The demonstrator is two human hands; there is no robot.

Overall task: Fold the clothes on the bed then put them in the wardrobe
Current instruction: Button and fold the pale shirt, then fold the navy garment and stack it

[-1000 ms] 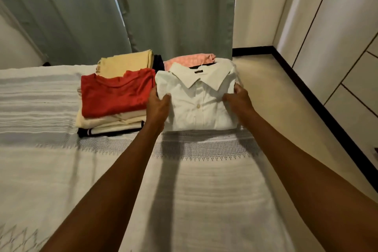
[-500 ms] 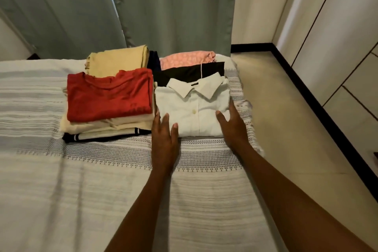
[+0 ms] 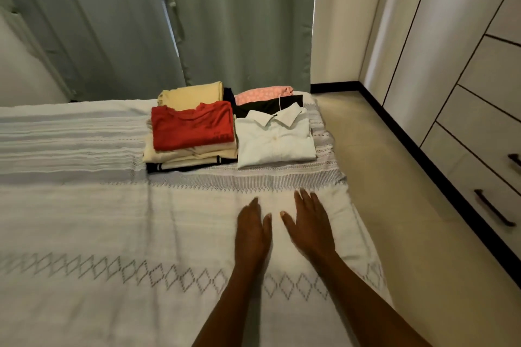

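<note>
A folded white collared shirt point(image 3: 276, 138) lies on the bed point(image 3: 84, 220) near its right edge. Behind it sit a folded black garment point(image 3: 267, 105) and a pink one point(image 3: 262, 92). To the left stands a stack of folded clothes topped by a red shirt point(image 3: 193, 125), with a yellow folded piece point(image 3: 191, 94) behind. My left hand point(image 3: 252, 229) and my right hand point(image 3: 310, 222) hover flat over the bedspread, fingers straight, holding nothing, a short way in front of the white shirt.
Grey-green curtains point(image 3: 225, 22) hang behind the bed. A wardrobe with drawers and dark handles point(image 3: 492, 207) lines the right wall. Beige floor point(image 3: 394, 177) runs between the bed and the wardrobe.
Both hands let go of the white shirt and drew back toward me; the shirt stays set down beside the red-topped stack, with the black garment now showing behind it.
</note>
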